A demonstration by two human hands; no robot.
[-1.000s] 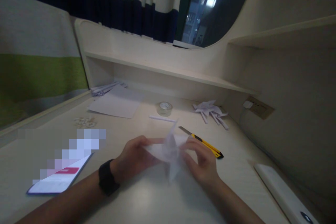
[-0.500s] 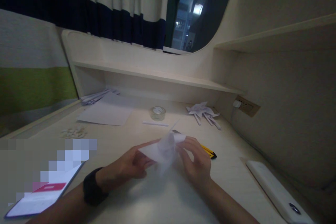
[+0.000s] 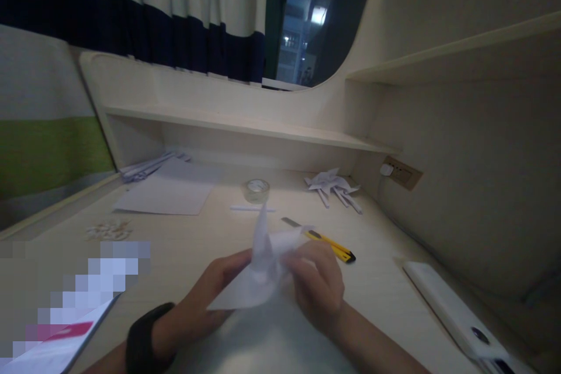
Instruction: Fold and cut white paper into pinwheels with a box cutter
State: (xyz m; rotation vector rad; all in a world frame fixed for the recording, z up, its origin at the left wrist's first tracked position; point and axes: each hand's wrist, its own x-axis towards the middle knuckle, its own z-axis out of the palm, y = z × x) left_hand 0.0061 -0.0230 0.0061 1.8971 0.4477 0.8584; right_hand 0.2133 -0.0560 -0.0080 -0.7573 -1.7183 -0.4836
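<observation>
A white paper pinwheel (image 3: pixel 258 280) is between my two hands above the desk, with one pointed blade standing up and another spreading toward my left wrist. My left hand (image 3: pixel 210 292) grips it from the left, its fingers partly hidden behind the paper. On the other side my right hand (image 3: pixel 318 283) pinches the paper near the centre with thumb and fingers. Just beyond the right hand lies a yellow utility knife (image 3: pixel 331 243), its blade extended. Behind the pinwheel are a thin white paper stick (image 3: pixel 245 208) and a roll of clear tape (image 3: pixel 257 190).
Several finished paper pinwheels (image 3: pixel 333 184) with sticks lie at the back right. White sheets (image 3: pixel 170 190) and rolled paper sticks (image 3: pixel 144 168) are at the back left. Small pale pieces (image 3: pixel 109 229) sit near a tablet (image 3: pixel 74 339). A long white device (image 3: pixel 447 310) stands at right.
The pinwheel has turned between my hands, so a blade now points upward and another faces me. Both hands have shifted slightly; more of the knife shows.
</observation>
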